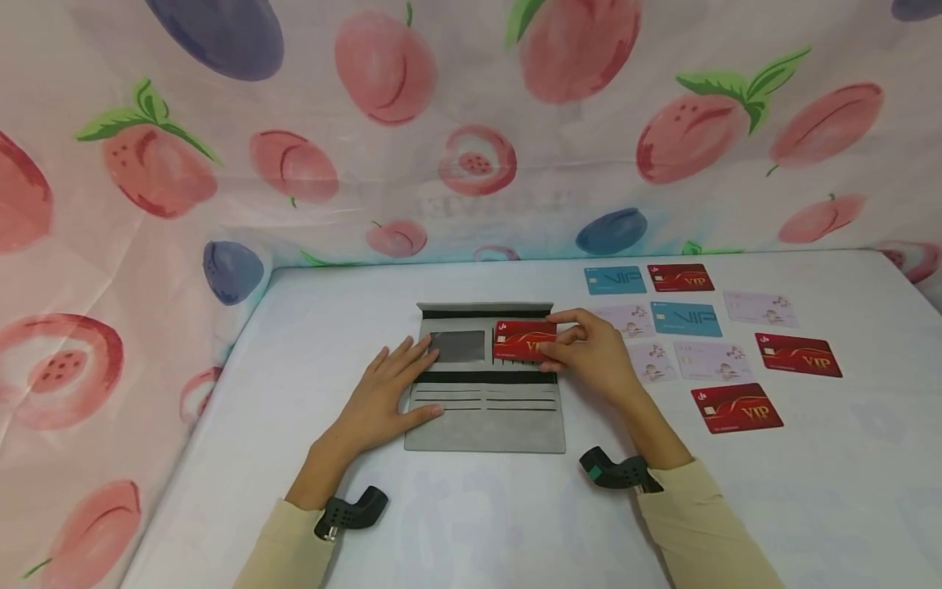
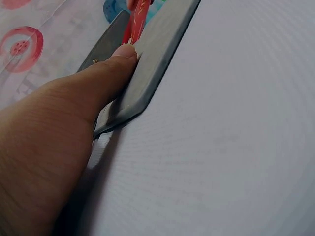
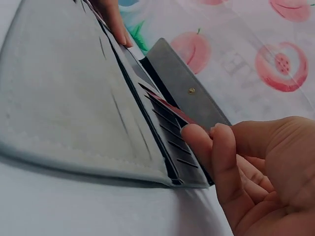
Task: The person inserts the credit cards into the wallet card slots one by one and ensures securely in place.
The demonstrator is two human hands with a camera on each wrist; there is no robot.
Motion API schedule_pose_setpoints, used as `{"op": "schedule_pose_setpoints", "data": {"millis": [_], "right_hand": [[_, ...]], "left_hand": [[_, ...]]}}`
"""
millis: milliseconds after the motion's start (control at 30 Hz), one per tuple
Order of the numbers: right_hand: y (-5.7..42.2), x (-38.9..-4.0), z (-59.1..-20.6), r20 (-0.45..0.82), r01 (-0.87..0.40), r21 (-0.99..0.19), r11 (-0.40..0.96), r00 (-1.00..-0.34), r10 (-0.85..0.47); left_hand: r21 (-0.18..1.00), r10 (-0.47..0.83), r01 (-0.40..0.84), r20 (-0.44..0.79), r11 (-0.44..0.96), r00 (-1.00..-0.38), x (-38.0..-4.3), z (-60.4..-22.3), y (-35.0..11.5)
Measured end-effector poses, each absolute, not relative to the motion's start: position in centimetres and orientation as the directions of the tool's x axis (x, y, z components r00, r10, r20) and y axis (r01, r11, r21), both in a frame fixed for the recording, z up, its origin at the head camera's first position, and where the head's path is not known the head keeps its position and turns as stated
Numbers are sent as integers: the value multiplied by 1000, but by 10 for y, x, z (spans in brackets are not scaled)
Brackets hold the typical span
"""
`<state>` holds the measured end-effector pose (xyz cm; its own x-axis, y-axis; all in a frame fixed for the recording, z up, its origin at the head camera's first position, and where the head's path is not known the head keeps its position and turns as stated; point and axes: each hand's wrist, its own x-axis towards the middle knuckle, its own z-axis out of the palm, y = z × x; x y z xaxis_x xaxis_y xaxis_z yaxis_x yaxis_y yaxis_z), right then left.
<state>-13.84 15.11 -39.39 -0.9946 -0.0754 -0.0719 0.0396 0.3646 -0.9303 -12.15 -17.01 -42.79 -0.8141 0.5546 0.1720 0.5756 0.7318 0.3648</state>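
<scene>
A grey long wallet (image 1: 486,435) lies unfolded on the white table, its snap flap (image 3: 191,91) raised at the far side. My right hand (image 1: 598,360) pinches a red VIP card (image 1: 515,337) by its right end, over the card slots (image 3: 172,140) in the wallet's upper right half. In the right wrist view the card tilts, with its far edge down at the slots. Fingers spread, my left hand (image 1: 383,397) rests on the wallet's left edge, its fingertips beside the clear window pocket (image 1: 462,347) and its thumb lower down.
Right of the wallet lie several loose cards: blue VIP cards (image 1: 686,319), red VIP cards (image 1: 738,407) and pale pink flowered cards (image 1: 712,361). A fruit-print cloth (image 1: 471,221) rises behind the table and along its left side. Black wrist cameras (image 1: 352,511) sit on both wrists.
</scene>
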Motion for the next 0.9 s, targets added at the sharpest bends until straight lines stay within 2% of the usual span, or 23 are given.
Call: {"op": "schedule_pose_setpoints", "data": {"millis": [367,667,900], "right_hand": [[145,-137,-395,-143,103,-935,339,-985,-95],[135,-137,-399,-45,0,-848,530,-996,-71],[131,-135,-398,31,-90,-818,568,-993,-113]], "left_hand": [[363,553,575,173,733,-815,-121,-428,-170],[369,552,570,165,734,-817,-121,-428,-170],[371,550,569,168,734,-818,-121,-428,-170]]}}
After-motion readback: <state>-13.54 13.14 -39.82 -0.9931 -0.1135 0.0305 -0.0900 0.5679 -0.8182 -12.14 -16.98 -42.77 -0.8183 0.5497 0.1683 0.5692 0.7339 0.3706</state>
